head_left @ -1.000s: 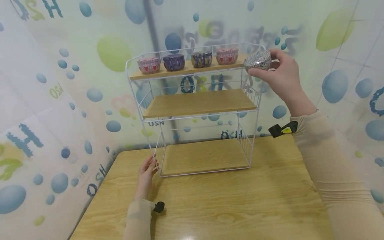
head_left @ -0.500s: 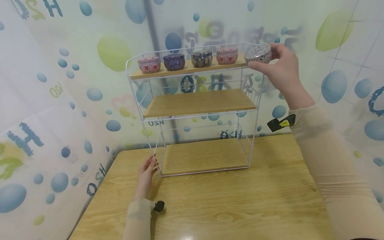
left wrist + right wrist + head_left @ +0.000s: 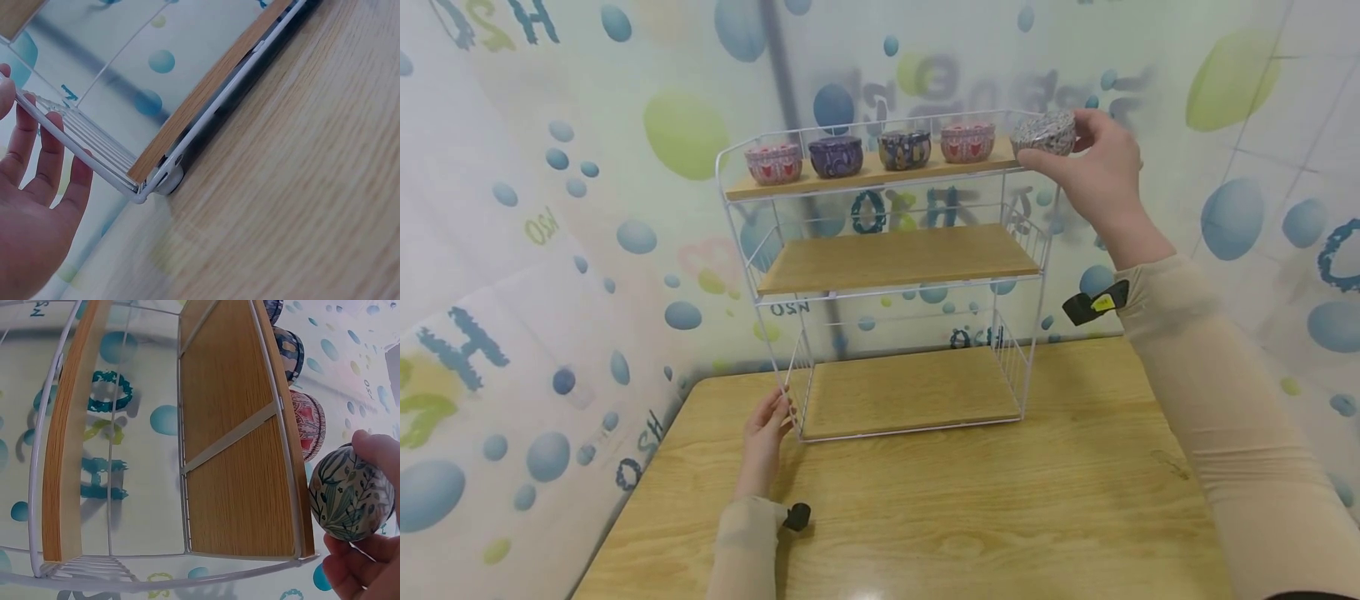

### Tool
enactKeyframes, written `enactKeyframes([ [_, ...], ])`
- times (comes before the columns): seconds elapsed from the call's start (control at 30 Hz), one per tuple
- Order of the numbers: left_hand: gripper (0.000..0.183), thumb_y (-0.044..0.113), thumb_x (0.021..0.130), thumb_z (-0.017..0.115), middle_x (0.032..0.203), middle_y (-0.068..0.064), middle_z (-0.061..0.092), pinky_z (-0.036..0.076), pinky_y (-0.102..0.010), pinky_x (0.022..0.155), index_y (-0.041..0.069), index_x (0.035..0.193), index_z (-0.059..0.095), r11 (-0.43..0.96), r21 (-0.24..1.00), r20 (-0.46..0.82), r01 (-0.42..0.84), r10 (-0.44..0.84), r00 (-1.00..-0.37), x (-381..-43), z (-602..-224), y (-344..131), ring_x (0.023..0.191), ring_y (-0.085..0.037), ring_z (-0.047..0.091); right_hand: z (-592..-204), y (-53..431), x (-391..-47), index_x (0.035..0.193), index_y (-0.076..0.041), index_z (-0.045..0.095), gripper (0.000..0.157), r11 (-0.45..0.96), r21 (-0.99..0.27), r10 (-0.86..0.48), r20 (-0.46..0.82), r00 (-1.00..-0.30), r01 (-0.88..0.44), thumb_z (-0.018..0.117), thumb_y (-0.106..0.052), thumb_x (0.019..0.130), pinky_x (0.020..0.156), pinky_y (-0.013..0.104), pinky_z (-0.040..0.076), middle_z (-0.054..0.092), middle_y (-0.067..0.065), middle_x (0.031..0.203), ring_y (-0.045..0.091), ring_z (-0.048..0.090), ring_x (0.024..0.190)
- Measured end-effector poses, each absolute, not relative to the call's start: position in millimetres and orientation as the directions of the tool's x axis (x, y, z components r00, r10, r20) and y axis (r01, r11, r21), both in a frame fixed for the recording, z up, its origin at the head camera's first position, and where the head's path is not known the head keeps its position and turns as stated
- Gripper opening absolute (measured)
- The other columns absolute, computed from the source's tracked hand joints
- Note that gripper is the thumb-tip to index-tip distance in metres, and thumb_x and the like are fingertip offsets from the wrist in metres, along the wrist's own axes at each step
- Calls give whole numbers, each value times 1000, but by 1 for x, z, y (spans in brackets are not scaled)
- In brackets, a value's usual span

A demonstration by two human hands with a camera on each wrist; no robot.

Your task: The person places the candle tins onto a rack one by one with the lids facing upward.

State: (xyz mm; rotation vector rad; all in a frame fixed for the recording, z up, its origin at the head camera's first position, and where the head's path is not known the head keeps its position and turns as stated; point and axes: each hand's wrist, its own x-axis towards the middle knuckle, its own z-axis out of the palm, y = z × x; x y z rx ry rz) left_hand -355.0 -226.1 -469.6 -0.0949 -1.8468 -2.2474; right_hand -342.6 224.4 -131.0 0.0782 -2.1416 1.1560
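My right hand [image 3: 1101, 171] grips a small round tin [image 3: 1045, 135] with a white ground and dark leaf pattern, thumb on the near side and fingers behind. The tin is slightly tilted at the right end of the top shelf [image 3: 880, 172]; in the right wrist view the leaf-patterned tin [image 3: 350, 494] overlaps that shelf's front edge. Low on the left, my left hand [image 3: 765, 429] holds the side of a white wire rack [image 3: 1036, 333]. Close up, its fingers curl behind the white side wire [image 3: 81, 153], with the thumb in front at the picture's edge.
Several patterned tins stand in a row on the top shelf, among them a purple tin [image 3: 836, 157] and a pink tin [image 3: 967, 142]. Below are a middle shelf [image 3: 898, 257] and a bottom shelf [image 3: 913, 392]. The rack stands on a wooden table [image 3: 925, 517] before a patterned wall.
My right hand has lifted the leaf-patterned tin slightly and turned it more level at the top shelf's right end, the forearm shifting left. My left hand stays on the rack.
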Motion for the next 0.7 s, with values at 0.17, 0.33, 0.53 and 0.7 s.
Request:
enactKeyframes([
  [0.17,41,30,97,60,107,5,59,46,-34,91,8,132,55,-179,963,179,202,-137,-974,-356,-469,-226,97,-12,54,-130,224,-343,134,-15,55,70,594,-719,270,600,-753,-361,77,-50,78,99,35,21,52,-14,102,2,39,92],
  [0.33,40,29,97,60,106,4,59,46,-35,90,8,131,56,-180,962,184,207,-138,-973,-356,-469,-226,97,-13,54,-130,223,-344,141,-16,49,77,612,-704,274,615,-739,-360,77,-50,77,105,43,11,50,-14,101,3,39,92],
  [0.53,37,26,98,60,109,-4,58,44,-40,94,8,130,57,-179,959,194,218,-139,-971,-355,-467,-225,96,-13,54,-129,221,-346,143,-24,45,78,634,-691,278,623,-731,-348,77,-50,77,107,44,5,52,-11,109,2,38,94],
  [0.7,34,25,99,58,109,-7,57,44,-41,93,10,129,59,-157,960,209,232,-149,-967,-354,-468,-225,95,-13,55,-130,219,-347,140,-22,48,76,670,-655,267,652,-710,-349,77,-52,76,105,43,7,51,-10,109,2,38,93],
])
